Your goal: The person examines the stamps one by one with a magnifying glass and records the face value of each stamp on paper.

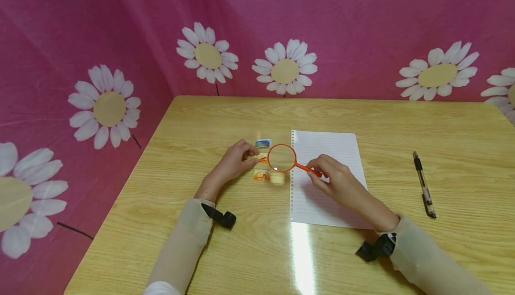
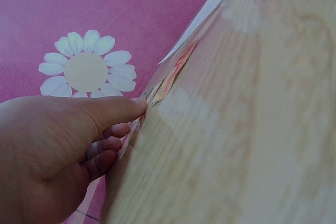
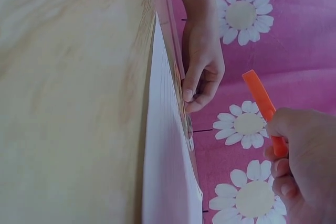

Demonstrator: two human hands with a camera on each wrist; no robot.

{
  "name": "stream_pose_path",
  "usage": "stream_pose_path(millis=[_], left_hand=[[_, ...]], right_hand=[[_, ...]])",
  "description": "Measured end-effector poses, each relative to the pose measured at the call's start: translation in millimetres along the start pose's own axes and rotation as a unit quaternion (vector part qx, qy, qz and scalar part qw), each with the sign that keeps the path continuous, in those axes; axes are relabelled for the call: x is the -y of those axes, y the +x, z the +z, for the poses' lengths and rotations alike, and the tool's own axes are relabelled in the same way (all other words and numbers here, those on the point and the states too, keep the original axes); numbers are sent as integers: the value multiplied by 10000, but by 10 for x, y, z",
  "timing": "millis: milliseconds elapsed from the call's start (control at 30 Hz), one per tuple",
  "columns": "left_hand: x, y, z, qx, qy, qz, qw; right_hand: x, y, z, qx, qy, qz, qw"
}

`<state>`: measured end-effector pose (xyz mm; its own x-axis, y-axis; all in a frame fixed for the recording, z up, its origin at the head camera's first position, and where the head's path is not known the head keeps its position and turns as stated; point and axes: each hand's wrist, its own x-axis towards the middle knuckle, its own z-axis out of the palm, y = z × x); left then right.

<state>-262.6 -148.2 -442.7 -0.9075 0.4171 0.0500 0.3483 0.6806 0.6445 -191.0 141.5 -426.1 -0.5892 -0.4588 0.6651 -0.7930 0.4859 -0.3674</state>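
My right hand (image 1: 338, 181) grips the orange handle of a magnifying glass (image 1: 281, 158), its round lens held above the table just right of several small picture stamps. In the right wrist view the orange rim (image 3: 259, 95) shows edge-on, away from the tabletop. My left hand (image 1: 237, 158) rests at the stamps' left side, thumb and forefinger pinching the left edge of the middle, orange-and-yellow stamp (image 1: 263, 157). A blue-green stamp (image 1: 263, 143) lies above it, and another orange-yellow stamp (image 1: 262, 175) below. The left wrist view shows the thumb tip right at a stamp's edge (image 2: 173, 74).
A lined, hole-punched sheet of paper (image 1: 322, 210) lies right of the stamps, beneath my right hand. Farther right is a black-capped pen (image 1: 424, 185). The wooden table (image 1: 225, 111) meets a pink flowered curtain (image 1: 342, 27) at the back and left.
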Motion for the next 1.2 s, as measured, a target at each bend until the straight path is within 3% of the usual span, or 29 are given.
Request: stream_pose_path(millis=[467,1200], left_hand=[[-9,23,35,-45,-18,-99,9999],[-11,-10,31,-100,-86,1,9999]], right_hand=[[-114,-181,-173,-109,-59,243,9996],[-279,-482,-537,-123,-639,656,9957]])
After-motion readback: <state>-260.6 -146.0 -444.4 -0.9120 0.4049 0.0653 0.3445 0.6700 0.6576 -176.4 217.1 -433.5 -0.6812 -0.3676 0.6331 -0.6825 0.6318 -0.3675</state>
